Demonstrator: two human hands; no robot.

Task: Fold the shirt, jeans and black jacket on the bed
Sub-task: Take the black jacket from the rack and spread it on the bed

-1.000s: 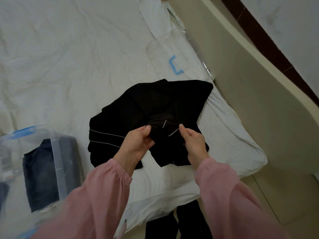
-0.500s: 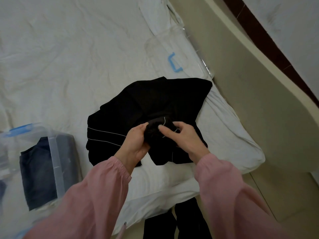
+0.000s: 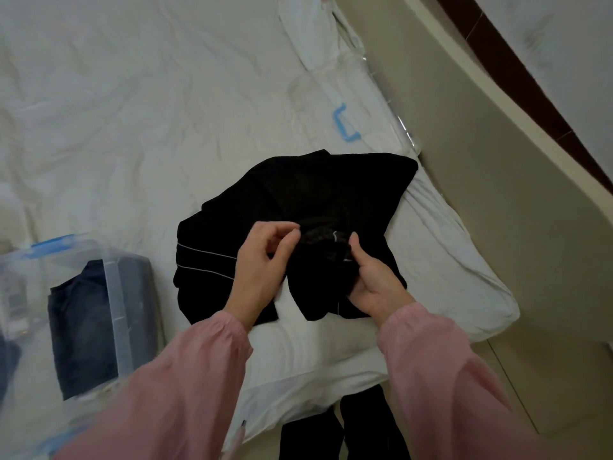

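Risk was mostly the grip: right hand (image 3: 374, 283) clamped a bunched wad of the black jacket (image 3: 298, 194), thumb on top. Left hand (image 3: 262, 260) sat close beside it, not touching it, fingers curled at the wad's edge. Couldn't tell from that angle whether it actually pinched cloth. Jacket lay crumpled near the corner of the bed (image 3: 132, 111), hem close to the edge. A hard tug could drag it onto the tiled floor (image 3: 497, 227) or set a crooked fold. Sheet was white, wrinkled and soft, so poor for flattening. Clear storage box (image 3: 112, 293) holding a folded dark-blue garment (image 3: 79, 327) sat at left; clear lid (image 3: 331, 94) lay beyond the jacket.
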